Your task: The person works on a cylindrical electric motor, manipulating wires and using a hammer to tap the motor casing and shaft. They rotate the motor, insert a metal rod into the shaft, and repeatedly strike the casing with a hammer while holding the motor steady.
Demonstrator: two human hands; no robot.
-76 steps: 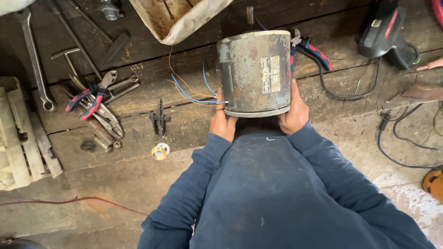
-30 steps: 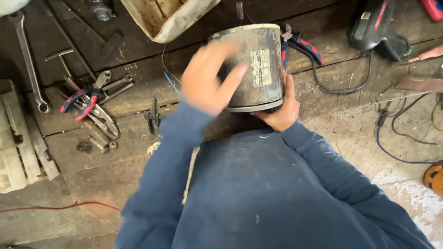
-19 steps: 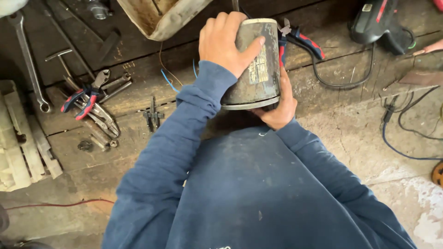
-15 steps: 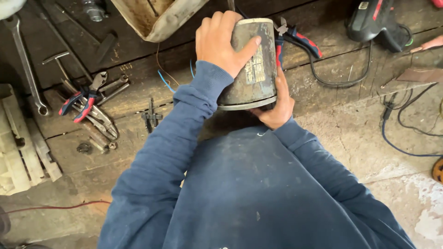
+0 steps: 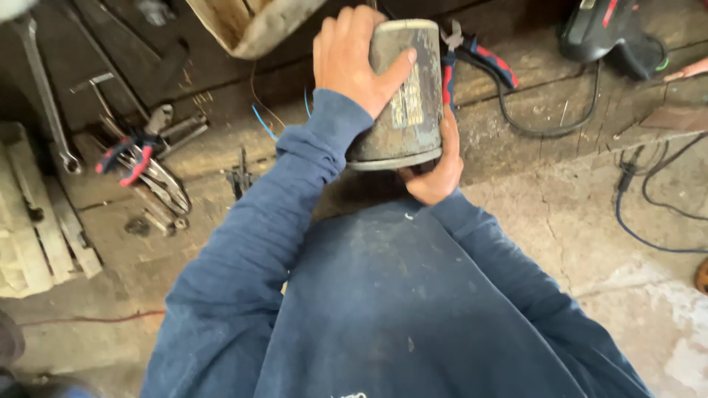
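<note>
Motor housing [image 5: 402, 96], grey and grimy, is held upright above the lap, left hand [image 5: 354, 55] wrapped over its top and right hand [image 5: 435, 166] cupping its base. Its casing appears closed; blue and orange wires [image 5: 259, 118] trail loose behind. Pliers [image 5: 136, 158] and a wrench [image 5: 44, 88] lie untouched on the surface to the left.

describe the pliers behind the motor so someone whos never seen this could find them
Start at the grey cylindrical motor housing held up by the left hand and right hand. Just right of its top, pliers lie on the dark boards. Their red-and-blue grips touch a black cable.
</note>
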